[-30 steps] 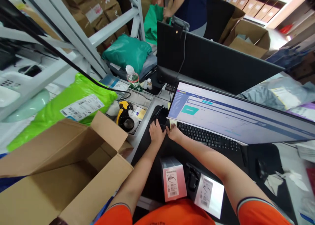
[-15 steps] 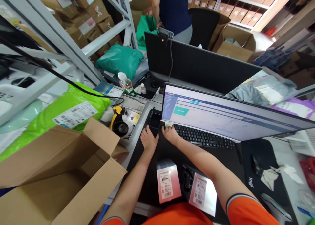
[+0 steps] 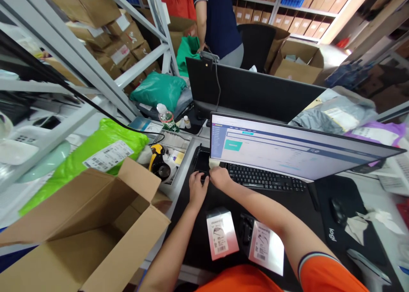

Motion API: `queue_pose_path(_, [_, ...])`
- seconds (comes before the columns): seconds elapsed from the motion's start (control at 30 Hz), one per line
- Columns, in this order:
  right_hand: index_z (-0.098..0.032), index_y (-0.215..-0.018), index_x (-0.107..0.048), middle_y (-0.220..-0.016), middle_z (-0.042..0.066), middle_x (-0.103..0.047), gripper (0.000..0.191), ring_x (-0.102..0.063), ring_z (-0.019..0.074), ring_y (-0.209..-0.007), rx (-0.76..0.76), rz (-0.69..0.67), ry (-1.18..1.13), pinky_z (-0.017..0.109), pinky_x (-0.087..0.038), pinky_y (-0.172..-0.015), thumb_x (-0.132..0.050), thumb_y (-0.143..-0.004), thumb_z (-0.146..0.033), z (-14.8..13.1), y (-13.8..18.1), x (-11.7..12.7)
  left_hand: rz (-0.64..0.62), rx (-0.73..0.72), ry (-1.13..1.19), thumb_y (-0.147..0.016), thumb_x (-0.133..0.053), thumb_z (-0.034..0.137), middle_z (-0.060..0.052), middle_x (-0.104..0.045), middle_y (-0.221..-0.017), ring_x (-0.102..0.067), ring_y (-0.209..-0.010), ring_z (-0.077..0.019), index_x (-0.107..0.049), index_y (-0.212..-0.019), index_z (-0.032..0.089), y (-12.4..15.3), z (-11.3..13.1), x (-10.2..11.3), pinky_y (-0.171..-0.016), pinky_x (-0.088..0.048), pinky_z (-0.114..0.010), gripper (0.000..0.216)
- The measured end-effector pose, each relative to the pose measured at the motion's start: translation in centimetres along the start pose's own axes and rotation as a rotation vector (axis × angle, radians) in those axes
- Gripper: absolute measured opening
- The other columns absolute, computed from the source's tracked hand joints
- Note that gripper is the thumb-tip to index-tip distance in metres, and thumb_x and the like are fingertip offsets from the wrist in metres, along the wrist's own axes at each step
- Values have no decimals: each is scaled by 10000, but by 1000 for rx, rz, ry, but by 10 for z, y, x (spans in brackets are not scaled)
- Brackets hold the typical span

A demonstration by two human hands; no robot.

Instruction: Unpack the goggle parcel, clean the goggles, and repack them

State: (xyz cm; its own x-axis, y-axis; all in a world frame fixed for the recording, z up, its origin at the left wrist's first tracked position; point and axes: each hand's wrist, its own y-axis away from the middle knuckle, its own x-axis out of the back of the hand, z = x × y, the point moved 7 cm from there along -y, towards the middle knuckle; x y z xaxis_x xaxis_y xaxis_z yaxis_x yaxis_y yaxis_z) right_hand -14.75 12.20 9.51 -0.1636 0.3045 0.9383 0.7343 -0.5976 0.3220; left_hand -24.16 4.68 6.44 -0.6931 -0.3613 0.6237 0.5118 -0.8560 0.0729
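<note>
My left hand (image 3: 198, 189) rests at the near end of a flat black phone-like slab (image 3: 202, 160), fingers apart and touching its edge. Close beside it, my right hand (image 3: 220, 177) is closed, its fingers curled at a small pale object (image 3: 214, 163) below the monitor's corner. Whatever those fingers hold is hidden. Just right of that hand lies a black keyboard (image 3: 265, 177). Nearer my body, two printed boxes sit on the dark desk mat: a pinkish box (image 3: 223, 234) and a silvery box (image 3: 266, 247), both showing a picture of eyewear or a headset.
A lit monitor (image 3: 262, 145) stands ahead, a second black monitor (image 3: 249, 87) behind it. An open cardboard box (image 3: 96, 228) and green parcel (image 3: 108, 149) are left. A tape dispenser (image 3: 159, 164) lies in a tray; a mouse (image 3: 338, 211) sits right. Another person (image 3: 220, 25) stands beyond.
My right hand's fingers have curled in more at the pale object. My left hand has moved closer to it, over the slab's near end. The whole view has tilted slightly.
</note>
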Motion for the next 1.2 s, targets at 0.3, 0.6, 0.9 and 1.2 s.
queue_pose_path(0.3, [-175,-1255,-632,-1026,110,-744,306,-690,198,-932,163,308,-63,303,-547,-808,-431,-1024,-169,-33,132,65,-206,150,579,-857,-358,815,-178,-748,-874,-733,-846,-315,-721,-883,144,60,52,41,-807,-606,-478,764])
queue_pose_path(0.6, [-225,-1037,-707,-1042,28,-783,208,-693,204,-1144,352,975,-323,460,-520,-1099,-556,-956,-106,-33,328,97,-91,397,1236,-647,-884,468,-146,-756,-1108,-731,-1003,-319,-685,-1101,139,153,126,49,-852,-613,-419,594])
queue_pose_path(0.9, [-258,-1237,-665,-1272,78,-710,358,-648,277,-1227,327,672,-400,549,-505,-1108,-717,-886,-209,-25,412,78,-134,250,1196,-681,-895,468,-119,-784,-937,-733,-757,-224,-747,-982,115,214,167,62,-665,-577,-292,487])
queue_pose_path(1.2, [-309,-1050,-785,-1158,56,-738,234,-719,208,-1046,170,934,-857,356,-617,-884,-739,-874,-161,-2,399,146,-322,196,1111,-673,-899,414,-109,-792,-941,-736,-813,-222,-792,-965,127,260,203,62,-754,-567,-284,424])
